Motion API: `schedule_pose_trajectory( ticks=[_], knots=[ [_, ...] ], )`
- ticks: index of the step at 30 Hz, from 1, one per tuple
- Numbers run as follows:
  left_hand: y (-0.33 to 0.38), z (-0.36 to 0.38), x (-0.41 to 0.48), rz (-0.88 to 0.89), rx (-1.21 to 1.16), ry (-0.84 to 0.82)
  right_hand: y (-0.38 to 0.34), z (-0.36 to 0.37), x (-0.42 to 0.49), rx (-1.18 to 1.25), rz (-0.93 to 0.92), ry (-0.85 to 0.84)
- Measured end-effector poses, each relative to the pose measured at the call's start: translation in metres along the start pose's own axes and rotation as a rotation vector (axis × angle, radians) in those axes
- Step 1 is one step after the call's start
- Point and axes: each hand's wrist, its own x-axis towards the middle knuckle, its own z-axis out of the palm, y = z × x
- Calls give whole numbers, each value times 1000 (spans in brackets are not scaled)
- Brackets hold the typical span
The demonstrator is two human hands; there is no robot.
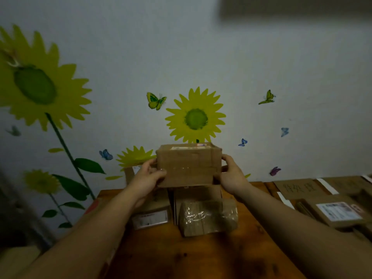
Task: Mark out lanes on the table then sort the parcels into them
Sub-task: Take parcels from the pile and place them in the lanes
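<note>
Head camera: a brown cardboard box (187, 166) is held in the air over the far edge of the brown wooden worktop (181, 258), its taped side facing the camera and a white label on its top face. The left hand (147, 178) grips the box's left end, fingers curled onto the front face. The right hand (231, 176) clasps the right end, fingers wrapped round the edge. Under the box, near the middle of the worktop, lies a brown parcel wrapped in clear tape (208, 216). Just left of it is a flat cardboard parcel with a white label (151, 215), partly hidden by the left forearm. Toward the right edge lie a cardboard sign with handwritten characters (300, 188), white tape strips (327, 186) beside it, and a labelled flat parcel (336, 213) nearer the camera. The wall (281, 57) behind carries sunflower and butterfly stickers.
</note>
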Motion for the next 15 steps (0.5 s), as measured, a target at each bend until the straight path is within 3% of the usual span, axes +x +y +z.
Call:
schedule_pose_trajectory(
  ticks=[3,10,15],
  knots=[
    [7,-16,-27,-53,-123,11,-9,7,-37,117,25,16],
    [-10,-20,-75,45,-17,-88,-7,4,-112,-52,26,159],
    [-4,2,-102,124,-69,-113,-13,-24,-151,-83,-21,213]
  ],
)
